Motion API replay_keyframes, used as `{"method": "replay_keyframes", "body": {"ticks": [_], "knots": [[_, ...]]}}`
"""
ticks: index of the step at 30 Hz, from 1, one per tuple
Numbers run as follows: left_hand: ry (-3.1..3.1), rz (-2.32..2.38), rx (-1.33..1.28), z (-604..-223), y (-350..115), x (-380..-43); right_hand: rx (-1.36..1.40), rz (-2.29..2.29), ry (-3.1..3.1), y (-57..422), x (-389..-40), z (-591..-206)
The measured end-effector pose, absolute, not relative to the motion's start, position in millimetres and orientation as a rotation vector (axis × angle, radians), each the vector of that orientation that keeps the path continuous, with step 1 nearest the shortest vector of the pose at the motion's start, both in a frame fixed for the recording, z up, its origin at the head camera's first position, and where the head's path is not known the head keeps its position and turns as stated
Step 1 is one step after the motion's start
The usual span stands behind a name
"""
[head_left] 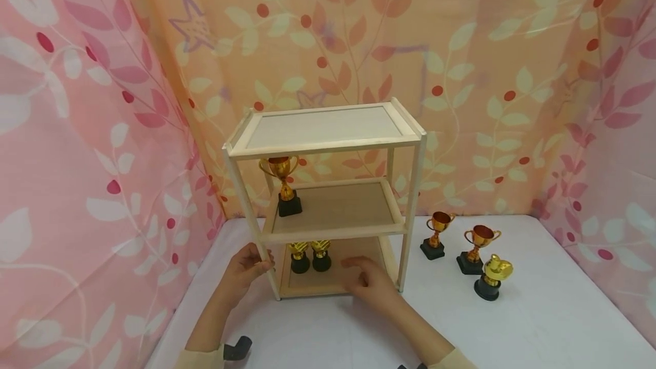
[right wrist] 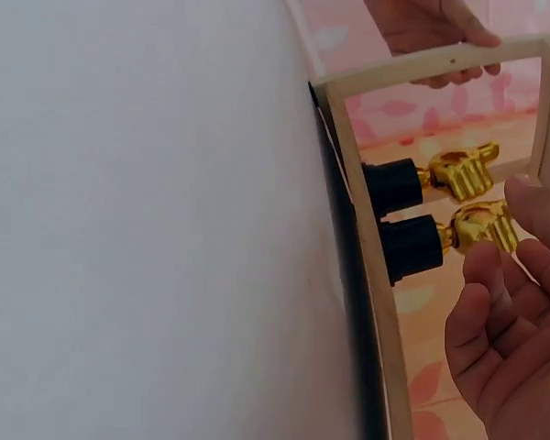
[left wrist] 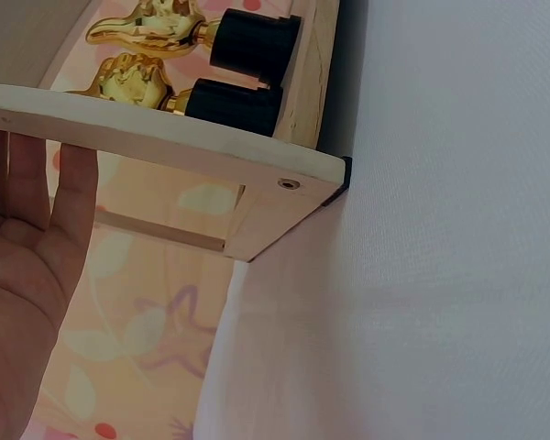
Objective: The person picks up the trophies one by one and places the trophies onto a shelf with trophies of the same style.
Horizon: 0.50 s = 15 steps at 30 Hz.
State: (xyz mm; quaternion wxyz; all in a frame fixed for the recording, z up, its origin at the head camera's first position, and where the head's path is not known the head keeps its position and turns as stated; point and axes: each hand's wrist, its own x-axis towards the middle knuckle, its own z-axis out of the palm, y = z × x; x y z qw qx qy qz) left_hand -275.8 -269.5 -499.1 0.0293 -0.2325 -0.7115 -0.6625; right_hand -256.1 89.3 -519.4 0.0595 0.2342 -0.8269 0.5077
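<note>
A small three-tier wooden shelf (head_left: 328, 238) stands on the white-covered table. My left hand (head_left: 243, 274) grips its front left post (left wrist: 156, 135) near the bottom, thumb in front and fingers round behind. Two gold thumbs-up trophies, one on the left (head_left: 299, 262) and one on the right (head_left: 321, 259), stand side by side on the bottom tier on black round bases. To their right is my right hand (head_left: 375, 285), fingers loosely bent and holding nothing; in the right wrist view its fingertips (right wrist: 481, 261) overlap the nearer trophy (right wrist: 412, 247). A gold two-handled cup trophy (head_left: 289, 203) stands at the left of the middle tier.
Right of the shelf, two cup trophies, one farther back (head_left: 433, 246) and one nearer (head_left: 471, 262), stand on the table (head_left: 553, 312) beside another gold trophy (head_left: 488, 287) with a round black base. Patterned curtains (head_left: 476, 113) enclose the back and sides.
</note>
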Motion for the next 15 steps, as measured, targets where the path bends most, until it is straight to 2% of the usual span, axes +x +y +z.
{"method": "replay_keyframes", "body": {"ticks": [15], "knots": [[-2.191,-2.041,-0.729,-498.7,-268.7,-275.5,0.723,1.550,-2.514,121.7,-219.0,-499.8]]}}
